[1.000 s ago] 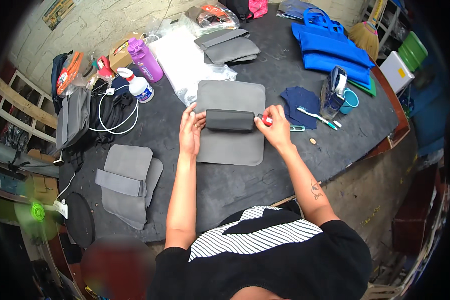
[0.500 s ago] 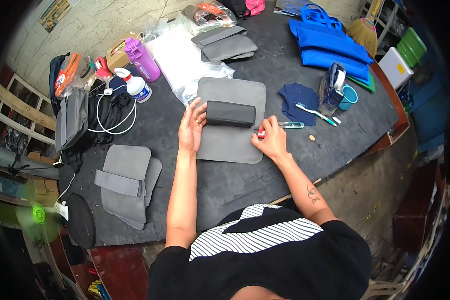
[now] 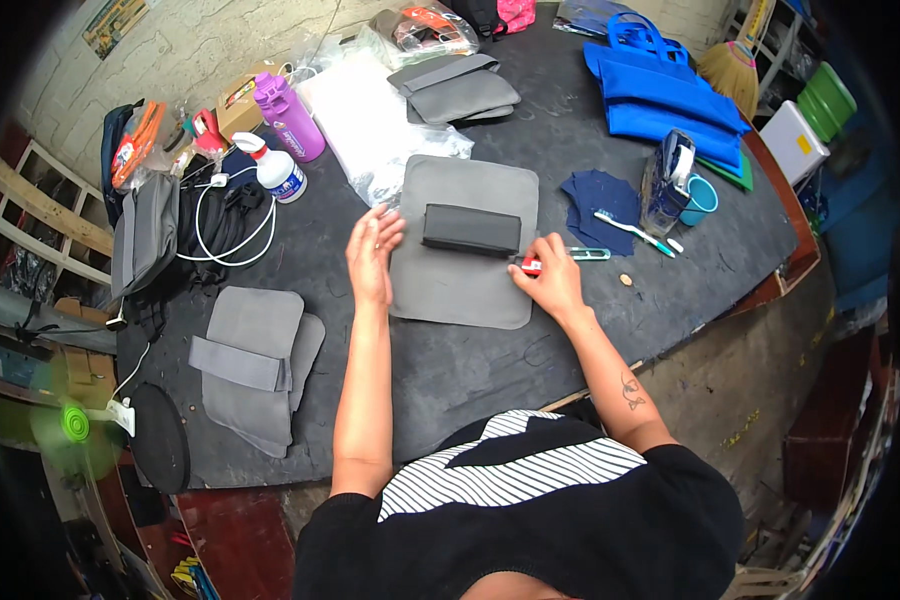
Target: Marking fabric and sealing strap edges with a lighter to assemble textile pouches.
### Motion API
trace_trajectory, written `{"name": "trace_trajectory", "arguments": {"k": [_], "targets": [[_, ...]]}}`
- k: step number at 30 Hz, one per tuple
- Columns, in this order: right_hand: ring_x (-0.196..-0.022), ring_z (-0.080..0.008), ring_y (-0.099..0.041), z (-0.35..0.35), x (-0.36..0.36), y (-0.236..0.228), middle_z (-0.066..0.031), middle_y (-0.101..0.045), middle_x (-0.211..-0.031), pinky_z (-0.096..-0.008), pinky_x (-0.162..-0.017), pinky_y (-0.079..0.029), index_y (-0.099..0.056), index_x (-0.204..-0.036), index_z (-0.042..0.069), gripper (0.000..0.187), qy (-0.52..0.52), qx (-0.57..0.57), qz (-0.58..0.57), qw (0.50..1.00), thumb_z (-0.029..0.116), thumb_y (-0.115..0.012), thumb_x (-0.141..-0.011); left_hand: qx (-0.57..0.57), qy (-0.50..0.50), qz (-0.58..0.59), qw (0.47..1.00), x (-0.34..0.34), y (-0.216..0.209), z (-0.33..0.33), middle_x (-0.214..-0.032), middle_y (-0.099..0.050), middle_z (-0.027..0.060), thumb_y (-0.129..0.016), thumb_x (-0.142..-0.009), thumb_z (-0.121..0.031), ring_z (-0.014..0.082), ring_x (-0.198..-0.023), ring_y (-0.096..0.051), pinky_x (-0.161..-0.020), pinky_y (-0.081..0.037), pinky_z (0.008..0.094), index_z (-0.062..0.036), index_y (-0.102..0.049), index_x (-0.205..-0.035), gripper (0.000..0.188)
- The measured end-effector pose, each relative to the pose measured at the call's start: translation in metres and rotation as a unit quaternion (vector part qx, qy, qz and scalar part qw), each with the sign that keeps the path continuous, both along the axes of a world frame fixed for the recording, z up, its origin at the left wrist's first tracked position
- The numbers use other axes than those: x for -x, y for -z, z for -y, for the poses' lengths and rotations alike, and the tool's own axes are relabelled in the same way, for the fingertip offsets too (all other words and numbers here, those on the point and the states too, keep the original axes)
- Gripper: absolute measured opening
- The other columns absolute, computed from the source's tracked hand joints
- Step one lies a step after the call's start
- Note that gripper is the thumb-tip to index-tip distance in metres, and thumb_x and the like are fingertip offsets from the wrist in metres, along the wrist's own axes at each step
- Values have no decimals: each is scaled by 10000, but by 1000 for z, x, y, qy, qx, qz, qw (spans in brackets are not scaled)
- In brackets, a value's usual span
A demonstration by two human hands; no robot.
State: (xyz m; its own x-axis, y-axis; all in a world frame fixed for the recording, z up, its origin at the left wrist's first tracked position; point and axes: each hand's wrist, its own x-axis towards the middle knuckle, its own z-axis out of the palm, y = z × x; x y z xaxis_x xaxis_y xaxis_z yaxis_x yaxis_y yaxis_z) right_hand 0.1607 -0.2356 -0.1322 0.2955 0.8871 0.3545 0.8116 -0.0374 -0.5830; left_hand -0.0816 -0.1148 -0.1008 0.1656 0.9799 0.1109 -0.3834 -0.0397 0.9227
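Note:
A grey rounded panel (image 3: 460, 295) lies flat on the dark table in front of me. Across its middle rests a black rectangular block (image 3: 471, 230). Beside the panel's left edge, my left hand (image 3: 372, 258) is raised with fingers apart, holding nothing. At the right edge, the fingers of my right hand (image 3: 553, 275) pinch a small red-and-white object (image 3: 532, 267); most of it is hidden in the grip. Just past that hand lies a teal cutter (image 3: 590, 254), its near end covered by my fingers.
More folded grey pieces lie at left (image 3: 250, 345) and far side. Beyond stand a spray bottle (image 3: 282, 178) and purple bottle (image 3: 292, 125) near white plastic sheeting (image 3: 355, 120). On the right are navy fabric (image 3: 600, 205), a toothbrush (image 3: 635, 232), a blue cup (image 3: 701, 197) and blue bags (image 3: 660, 95).
My left hand has drawn away leftward from the black block. The panel and block have shifted slightly right. My right hand, still pinching the red object, has also moved a little right.

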Motion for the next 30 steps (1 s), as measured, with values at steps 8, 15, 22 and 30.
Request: {"name": "trace_trajectory", "arguments": {"k": [8, 15, 22, 30], "targets": [[-672, -177, -479, 18, -20, -19, -66, -443, -747, -292, -605, -410, -501, -818, 30, 306, 91, -78, -101, 988, 192, -741, -720, 143, -19, -229, 963, 32, 2, -14, -975, -622, 75, -658, -810, -203, 127, -804, -582, -680, -425, 237, -88, -487, -1270, 504], [-609, -82, -444, 18, -42, -4, -22, -508, -706, -236, -557, -370, -561, -850, 20, 122, 80, -136, -188, 969, -51, -553, -752, -96, 62, -234, 965, 16, -44, -28, -1018, -566, 72, -556, -704, 120, 45, -714, -472, -677, -416, 183, -73, -573, -1217, 548], [-612, -104, -452, 6, -40, -16, -27, -480, -688, -249, -567, -382, -510, -881, 23, 140, 79, -115, -286, 948, 89, -613, -814, -319, 132, -384, 856, -4, -154, -7, -992, -656, 76, -528, -750, 72, 105, -696, -509, -668, -438, 236, -66, -617, -1129, 413], [-803, -361, -574, -10, -24, -27, -167, -573, -835, -429, -716, -443, -498, -957, 14, 339, 60, 11, -96, 994, 293, -629, -814, -355, 113, -476, 796, 12, -154, -15, -1127, -601, 83, -599, -707, 102, 129, -931, -533, -808, -432, 263, -104, -514, -1269, 604]]}}
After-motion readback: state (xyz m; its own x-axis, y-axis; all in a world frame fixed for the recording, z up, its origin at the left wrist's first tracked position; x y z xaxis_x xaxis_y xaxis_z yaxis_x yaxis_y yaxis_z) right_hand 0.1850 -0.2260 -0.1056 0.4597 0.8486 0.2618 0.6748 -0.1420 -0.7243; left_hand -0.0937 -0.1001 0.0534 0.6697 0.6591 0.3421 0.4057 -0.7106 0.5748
